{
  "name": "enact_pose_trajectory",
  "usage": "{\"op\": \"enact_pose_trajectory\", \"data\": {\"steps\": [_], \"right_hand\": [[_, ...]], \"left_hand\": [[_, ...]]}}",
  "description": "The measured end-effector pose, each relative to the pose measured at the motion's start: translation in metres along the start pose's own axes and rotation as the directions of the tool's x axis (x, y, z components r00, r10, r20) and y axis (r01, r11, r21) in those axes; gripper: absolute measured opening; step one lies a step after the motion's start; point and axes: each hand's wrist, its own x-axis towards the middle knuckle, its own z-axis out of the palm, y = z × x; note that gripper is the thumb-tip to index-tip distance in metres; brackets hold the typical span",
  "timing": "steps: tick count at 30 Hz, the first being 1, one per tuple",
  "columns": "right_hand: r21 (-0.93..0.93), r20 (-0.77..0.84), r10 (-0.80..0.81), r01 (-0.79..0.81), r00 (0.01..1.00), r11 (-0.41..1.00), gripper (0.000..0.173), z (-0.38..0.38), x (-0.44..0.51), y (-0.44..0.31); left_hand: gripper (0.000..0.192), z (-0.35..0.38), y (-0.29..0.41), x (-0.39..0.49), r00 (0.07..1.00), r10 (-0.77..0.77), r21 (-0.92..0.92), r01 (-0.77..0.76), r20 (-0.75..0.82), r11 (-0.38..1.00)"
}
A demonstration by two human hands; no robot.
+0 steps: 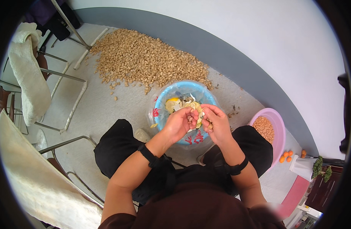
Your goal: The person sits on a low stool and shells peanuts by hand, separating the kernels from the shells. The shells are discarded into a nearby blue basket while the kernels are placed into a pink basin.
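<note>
Before me stands a blue plastic basin (163, 98) lined with a clear bag that bears red writing, with yellow fruit peels (172, 105) and other scraps inside. Above it, my left hand (179, 121) is curled around several shelled peanuts (189, 118), its thumb and forefinger raised. Close by on the right, my right hand (217, 123) has its thumb and forefinger pinched near a pale piece of shell, with unshelled peanuts (210, 125) in its curled fingers. Beyond the basin, a large heap of unshelled peanuts (152, 60) lies on the floor.
A pink basin (280, 134) with shelled peanuts (263, 128) stands beside my right knee. Past it are several oranges (285, 156) and a potted plant (317, 167). Metal-framed chairs with pale fleece covers (35, 83) stand at the left. A white and grey wall (221, 48) curves behind the heap.
</note>
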Motion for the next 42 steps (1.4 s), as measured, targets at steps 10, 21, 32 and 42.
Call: {"op": "enact_pose_trajectory", "data": {"steps": [10,21,32,42], "right_hand": [[-0.224,0.051,-0.003,0.014,0.999,0.975,0.017,-0.004,0.002,-0.001],[-0.771,0.205,-0.418,0.409,0.885,0.488,0.013,0.007,-0.009,-0.005],[-0.596,0.136,-0.380,0.382,0.915,0.706,0.012,0.002,0.000,0.001],[-0.111,0.026,0.121,-0.117,0.992,0.987,0.017,-0.007,0.005,-0.003]], "left_hand": [[0.029,0.009,0.004,-0.007,0.993,-0.099,0.212,0.082,0.068,0.974],[0.019,0.008,-0.002,-0.002,0.999,0.019,0.265,-0.007,-0.046,0.964],[0.021,0.003,0.002,-0.002,0.999,0.010,0.202,-0.001,-0.045,0.979],[0.015,0.004,0.003,-0.004,0.994,-0.002,0.163,0.021,-0.110,0.986]]}}
